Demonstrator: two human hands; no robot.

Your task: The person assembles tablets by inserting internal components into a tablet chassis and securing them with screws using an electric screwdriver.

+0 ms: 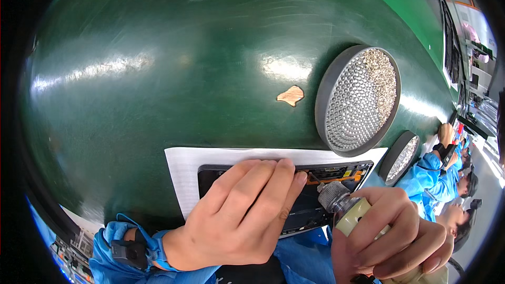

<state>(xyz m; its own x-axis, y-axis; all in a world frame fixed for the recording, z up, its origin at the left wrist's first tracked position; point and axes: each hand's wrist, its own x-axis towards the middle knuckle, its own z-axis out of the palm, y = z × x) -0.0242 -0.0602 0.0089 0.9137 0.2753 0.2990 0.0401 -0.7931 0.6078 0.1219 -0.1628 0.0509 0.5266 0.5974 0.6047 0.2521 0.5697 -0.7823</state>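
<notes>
An opened black tablet-like device [310, 211] lies on a white sheet [181, 165], with an orange ribbon strip [344, 175] and small parts along its far side. My left hand [239, 215] lies across the device, closed, fingers together and thumb close to the index fingertip near the far edge. Anything between those fingertips is hidden. In my right hand [394, 231] is a powered screwdriver [353, 215] with a cream body and a clear and grey nose. My fingers wrap round its body. Its thin bit tilts toward the device, beside my left thumb.
A round grey dimpled tray [329, 87] with many tiny screws stands beyond the sheet. Right of it is a smaller round tray [390, 163]. A wood-patterned scrap [291, 95] lies on the green table [173, 100]. Co-workers in blue sleeves [426, 173] sit at the right.
</notes>
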